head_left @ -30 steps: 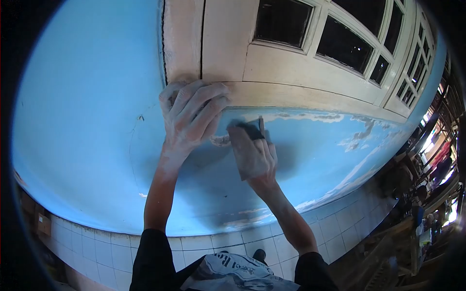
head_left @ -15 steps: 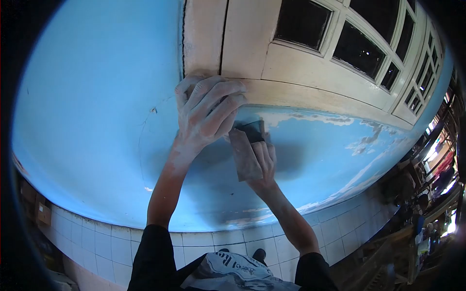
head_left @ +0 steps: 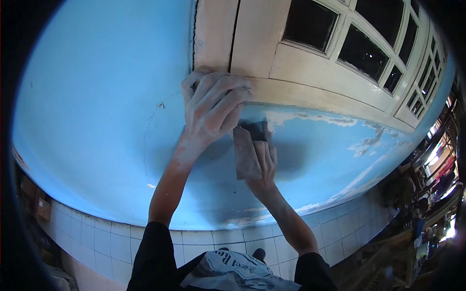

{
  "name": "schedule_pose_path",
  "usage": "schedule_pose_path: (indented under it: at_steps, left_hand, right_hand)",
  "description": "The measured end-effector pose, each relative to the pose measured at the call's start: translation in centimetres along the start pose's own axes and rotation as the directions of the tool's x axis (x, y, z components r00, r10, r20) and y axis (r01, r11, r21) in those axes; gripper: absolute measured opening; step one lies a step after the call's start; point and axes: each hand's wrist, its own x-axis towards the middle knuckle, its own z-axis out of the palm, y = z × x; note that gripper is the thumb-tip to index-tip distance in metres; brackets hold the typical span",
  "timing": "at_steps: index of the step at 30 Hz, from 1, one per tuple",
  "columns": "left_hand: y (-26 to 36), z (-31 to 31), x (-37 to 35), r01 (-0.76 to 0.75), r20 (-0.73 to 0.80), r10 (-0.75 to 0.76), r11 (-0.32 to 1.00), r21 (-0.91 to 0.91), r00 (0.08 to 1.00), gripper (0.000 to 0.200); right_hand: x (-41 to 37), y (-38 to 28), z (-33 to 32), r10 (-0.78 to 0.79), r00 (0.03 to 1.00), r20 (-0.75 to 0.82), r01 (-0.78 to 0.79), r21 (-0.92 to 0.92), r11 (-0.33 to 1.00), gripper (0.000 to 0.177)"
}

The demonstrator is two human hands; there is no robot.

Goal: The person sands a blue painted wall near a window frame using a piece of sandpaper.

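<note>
My left hand point(head_left: 213, 104), coated in pale dust, has its fingers curled over the lower corner of the cream window frame point(head_left: 310, 97). Just below and to its right, my right hand point(head_left: 263, 162) is closed around a folded piece of sandpaper point(head_left: 246, 155). One flap of the sandpaper, grey and dusty, hangs over the fingers, and a darker part lies near the wall. The sandpaper is close to the light blue wall point(head_left: 107, 145) under the frame; whether it touches is hidden. My right fingertips are partly covered by it.
Flaking pale patches point(head_left: 310, 116) run along the wall below the frame. Dark glass panes point(head_left: 364, 51) fill the window. White floor tiles point(head_left: 194, 238) meet the wall near my feet. Wooden pieces and clutter point(head_left: 412, 242) stand at the right, and a cardboard box point(head_left: 43, 209) at the left.
The view has turned slightly, so the wall and window frame appear a little further right. Both hands keep nearly the same places, the left at the frame corner, the right with the sandpaper.
</note>
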Motion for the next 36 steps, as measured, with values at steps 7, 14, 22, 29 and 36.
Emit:
schedule_pose_path:
  at_steps: [7,14,22,29,36]
  left_hand:
    - [-1.1,-1.1,-0.1,-0.009,-0.018,0.008,1.000,-0.021,1.000,0.016]
    - [-0.8,-0.9,-0.3,0.026,-0.080,-0.026,1.000,-0.002,0.996,0.018]
    - [-1.0,-1.1,-0.5,0.062,-0.086,-0.063,0.998,-0.007,0.994,0.018]
    - [-1.1,-1.2,-0.8,0.073,-0.069,-0.073,0.997,-0.010,0.995,0.021]
    - [-1.4,-1.0,-0.7,0.074,-0.090,-0.075,0.997,-0.008,0.993,0.019]
  right_hand:
    - [0.3,-1.1,0.8,0.027,1.000,0.005,-0.028,0.081,0.996,0.053]
    - [-1.4,-0.4,0.5,0.197,0.973,0.121,-0.218,0.195,0.956,0.049]
    - [0.7,-1.6,0.7,0.233,0.971,0.042,-0.237,0.147,0.960,0.041]
    - [-0.4,-0.7,0.8,0.168,0.986,-0.012,-0.167,0.052,0.985,0.043]
    - [0.0,-0.9,-0.1,0.264,0.944,0.198,-0.270,0.006,0.963,0.042]
